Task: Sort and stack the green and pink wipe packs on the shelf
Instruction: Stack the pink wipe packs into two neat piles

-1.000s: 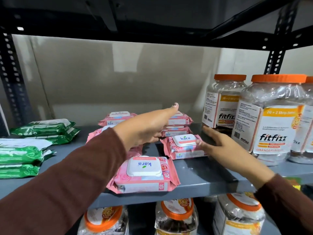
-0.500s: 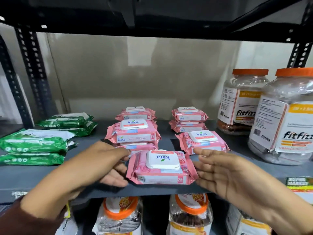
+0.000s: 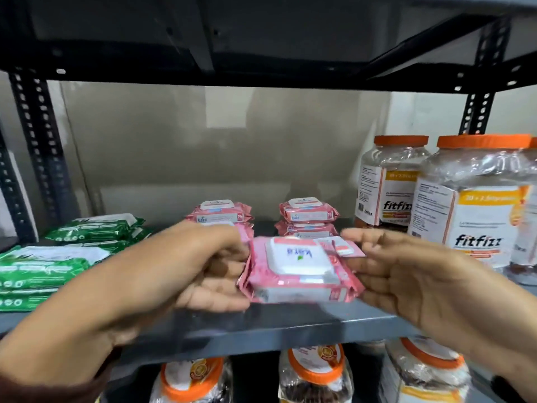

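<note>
A pink wipe pack (image 3: pixel 299 271) with a white lid is lifted just above the grey shelf (image 3: pixel 290 324), held between both hands. My left hand (image 3: pixel 186 271) grips its left end and my right hand (image 3: pixel 406 274) holds its right end. Behind it, another pink pack (image 3: pixel 343 247) lies on the shelf, partly hidden. Further back stand two pink stacks, the left pink stack (image 3: pixel 219 213) and the right pink stack (image 3: pixel 308 218). Green wipe packs lie at the left, a front green stack (image 3: pixel 37 271) and a rear green stack (image 3: pixel 96 229).
Large clear jars (image 3: pixel 476 210) with orange lids stand at the right of the shelf, close to my right hand. More orange-lidded jars (image 3: pixel 313 376) fill the shelf below. Black perforated uprights (image 3: pixel 37 146) frame the sides, and a dark shelf runs overhead.
Both hands have closed in on the front pink pack and lifted it off the shelf's front edge. The camera has moved closer.
</note>
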`<action>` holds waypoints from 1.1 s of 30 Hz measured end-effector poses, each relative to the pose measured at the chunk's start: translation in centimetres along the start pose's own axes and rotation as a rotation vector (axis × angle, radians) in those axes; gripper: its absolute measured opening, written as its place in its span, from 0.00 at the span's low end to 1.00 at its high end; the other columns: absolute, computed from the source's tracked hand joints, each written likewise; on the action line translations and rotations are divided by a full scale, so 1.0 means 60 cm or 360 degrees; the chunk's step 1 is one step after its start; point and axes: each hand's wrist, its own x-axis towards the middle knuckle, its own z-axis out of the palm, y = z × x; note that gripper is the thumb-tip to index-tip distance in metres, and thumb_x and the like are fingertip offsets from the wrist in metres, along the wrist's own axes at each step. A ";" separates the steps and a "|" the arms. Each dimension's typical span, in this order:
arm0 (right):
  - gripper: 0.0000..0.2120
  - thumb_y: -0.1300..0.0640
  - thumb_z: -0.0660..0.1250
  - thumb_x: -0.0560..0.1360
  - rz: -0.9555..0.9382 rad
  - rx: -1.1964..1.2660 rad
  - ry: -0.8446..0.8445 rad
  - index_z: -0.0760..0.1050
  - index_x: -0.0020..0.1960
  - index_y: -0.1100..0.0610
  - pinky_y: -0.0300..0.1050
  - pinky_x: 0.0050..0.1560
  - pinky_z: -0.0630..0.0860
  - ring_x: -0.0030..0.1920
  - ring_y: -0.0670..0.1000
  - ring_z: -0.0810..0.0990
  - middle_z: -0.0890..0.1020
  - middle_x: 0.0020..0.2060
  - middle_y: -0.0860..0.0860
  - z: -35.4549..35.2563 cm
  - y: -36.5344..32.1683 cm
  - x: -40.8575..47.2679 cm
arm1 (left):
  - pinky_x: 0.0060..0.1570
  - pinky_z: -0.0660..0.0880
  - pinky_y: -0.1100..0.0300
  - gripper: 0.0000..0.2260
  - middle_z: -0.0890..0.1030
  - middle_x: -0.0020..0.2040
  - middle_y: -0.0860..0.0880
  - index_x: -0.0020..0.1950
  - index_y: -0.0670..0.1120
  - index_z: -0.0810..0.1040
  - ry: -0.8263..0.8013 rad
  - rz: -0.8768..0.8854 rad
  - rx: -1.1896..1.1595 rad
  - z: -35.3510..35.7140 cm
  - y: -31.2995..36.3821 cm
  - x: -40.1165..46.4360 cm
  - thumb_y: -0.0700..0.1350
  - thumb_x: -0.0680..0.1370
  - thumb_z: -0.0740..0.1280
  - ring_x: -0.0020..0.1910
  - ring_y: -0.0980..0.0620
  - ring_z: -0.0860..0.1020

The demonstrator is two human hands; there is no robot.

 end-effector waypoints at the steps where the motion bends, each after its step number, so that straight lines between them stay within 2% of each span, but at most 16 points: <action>1: 0.20 0.60 0.74 0.63 -0.0051 -0.0064 0.0039 0.83 0.55 0.60 0.47 0.52 0.81 0.48 0.56 0.84 0.86 0.53 0.62 -0.007 -0.014 0.006 | 0.35 0.82 0.50 0.10 0.80 0.51 0.29 0.48 0.35 0.78 -0.0028 0.0122 -0.0155 0.003 0.006 0.011 0.40 0.72 0.64 0.41 0.38 0.80; 3: 0.16 0.60 0.69 0.67 -0.0114 -0.0141 0.0170 0.84 0.53 0.60 0.50 0.59 0.77 0.51 0.58 0.82 0.84 0.55 0.64 -0.023 -0.036 0.028 | 0.39 0.83 0.51 0.09 0.78 0.51 0.29 0.45 0.38 0.76 -0.0113 0.0273 -0.0230 0.015 0.025 0.033 0.43 0.71 0.64 0.43 0.39 0.77; 6: 0.17 0.61 0.64 0.74 -0.0142 -0.0179 0.0438 0.77 0.63 0.63 0.54 0.63 0.72 0.53 0.60 0.78 0.82 0.57 0.66 -0.057 -0.049 0.075 | 0.40 0.83 0.51 0.07 0.74 0.53 0.32 0.44 0.39 0.72 -0.0101 0.0243 -0.0231 0.052 0.060 0.089 0.43 0.74 0.60 0.42 0.40 0.76; 8: 0.15 0.62 0.62 0.77 -0.0137 -0.0263 0.0560 0.77 0.63 0.63 0.50 0.56 0.74 0.48 0.57 0.79 0.84 0.48 0.61 -0.075 -0.048 0.106 | 0.35 0.83 0.52 0.06 0.71 0.51 0.35 0.43 0.39 0.70 -0.0085 0.0197 -0.0219 0.073 0.066 0.133 0.42 0.76 0.59 0.41 0.41 0.74; 11: 0.10 0.62 0.63 0.78 -0.0068 -0.0315 0.0608 0.79 0.57 0.61 0.46 0.47 0.74 0.40 0.53 0.79 0.84 0.36 0.54 -0.097 -0.037 0.138 | 0.33 0.82 0.52 0.10 0.73 0.48 0.38 0.54 0.37 0.70 -0.0054 0.0126 -0.0229 0.093 0.062 0.179 0.42 0.77 0.59 0.35 0.43 0.79; 14: 0.07 0.63 0.63 0.78 -0.0024 -0.0303 0.0599 0.80 0.52 0.61 0.46 0.49 0.77 0.39 0.52 0.82 0.86 0.33 0.52 -0.106 -0.023 0.150 | 0.36 0.83 0.53 0.14 0.75 0.45 0.39 0.59 0.37 0.67 -0.0022 0.0086 -0.0196 0.102 0.060 0.194 0.46 0.78 0.58 0.34 0.43 0.82; 16: 0.08 0.64 0.63 0.78 -0.0021 -0.0341 0.0569 0.81 0.48 0.62 0.44 0.48 0.79 0.37 0.50 0.84 0.87 0.35 0.53 -0.105 -0.018 0.149 | 0.38 0.82 0.53 0.14 0.76 0.43 0.40 0.57 0.38 0.70 0.0021 0.0110 -0.0126 0.100 0.059 0.202 0.48 0.78 0.57 0.35 0.43 0.82; 18: 0.09 0.64 0.63 0.78 -0.0009 -0.0450 0.0560 0.82 0.46 0.61 0.43 0.45 0.81 0.36 0.49 0.85 0.88 0.39 0.56 -0.097 -0.018 0.143 | 0.41 0.81 0.52 0.15 0.78 0.40 0.42 0.47 0.41 0.75 0.0207 0.0187 0.0116 0.100 0.058 0.201 0.52 0.77 0.57 0.35 0.44 0.80; 19: 0.08 0.63 0.64 0.78 -0.0041 -0.0492 0.0603 0.82 0.47 0.61 0.43 0.43 0.82 0.36 0.49 0.85 0.88 0.42 0.58 -0.095 -0.018 0.139 | 0.41 0.79 0.53 0.17 0.78 0.39 0.42 0.42 0.42 0.75 0.0384 0.0267 0.0385 0.099 0.056 0.204 0.55 0.76 0.57 0.36 0.43 0.78; 21: 0.07 0.62 0.66 0.77 -0.0179 -0.0489 0.0780 0.81 0.53 0.58 0.42 0.39 0.83 0.37 0.48 0.85 0.87 0.46 0.57 -0.090 -0.015 0.128 | 0.40 0.68 0.57 0.24 0.76 0.39 0.43 0.38 0.43 0.75 0.0706 0.0498 0.0845 0.102 0.061 0.206 0.61 0.76 0.54 0.40 0.42 0.74; 22: 0.09 0.62 0.67 0.77 -0.0262 -0.0493 0.0871 0.80 0.55 0.55 0.43 0.39 0.83 0.39 0.48 0.85 0.86 0.48 0.54 -0.085 -0.011 0.120 | 0.40 0.65 0.57 0.26 0.76 0.37 0.44 0.38 0.43 0.76 0.0750 0.0568 0.0902 0.103 0.067 0.209 0.62 0.77 0.52 0.40 0.43 0.72; 25: 0.11 0.62 0.68 0.76 -0.0437 -0.0558 0.0841 0.79 0.57 0.51 0.45 0.51 0.80 0.47 0.48 0.84 0.85 0.52 0.50 -0.058 0.015 0.094 | 0.41 0.63 0.57 0.28 0.73 0.33 0.48 0.40 0.45 0.75 0.0620 0.0585 0.0950 0.114 0.082 0.223 0.65 0.78 0.47 0.38 0.46 0.73; 29: 0.13 0.63 0.67 0.77 -0.0381 -0.0634 0.0602 0.75 0.57 0.50 0.29 0.47 0.75 0.49 0.41 0.80 0.82 0.52 0.48 -0.022 0.053 0.084 | 0.37 0.66 0.57 0.34 0.77 0.33 0.43 0.35 0.43 0.74 0.0524 0.0559 0.1168 0.115 0.086 0.243 0.66 0.78 0.40 0.40 0.45 0.76; 30: 0.13 0.61 0.68 0.77 -0.0382 -0.0684 0.0575 0.73 0.56 0.47 0.31 0.53 0.75 0.50 0.41 0.80 0.82 0.52 0.46 -0.020 0.061 0.086 | 0.38 0.68 0.57 0.36 0.80 0.37 0.42 0.38 0.42 0.76 0.0547 0.0546 0.1146 0.111 0.084 0.246 0.67 0.77 0.40 0.42 0.44 0.78; 31: 0.13 0.58 0.68 0.76 -0.0385 -0.0766 0.0576 0.72 0.57 0.44 0.38 0.62 0.75 0.53 0.40 0.79 0.81 0.54 0.43 -0.023 0.068 0.088 | 0.43 0.71 0.56 0.38 0.83 0.42 0.40 0.42 0.41 0.78 0.0566 0.0548 0.1122 0.107 0.083 0.247 0.69 0.76 0.40 0.45 0.43 0.79; 33: 0.19 0.43 0.69 0.72 -0.0354 -0.1056 0.0618 0.68 0.61 0.38 0.52 0.70 0.68 0.60 0.41 0.76 0.77 0.57 0.35 -0.026 0.071 0.083 | 0.52 0.73 0.53 0.40 0.84 0.44 0.39 0.43 0.41 0.79 0.0570 0.0544 0.1072 0.103 0.082 0.236 0.71 0.74 0.40 0.46 0.43 0.81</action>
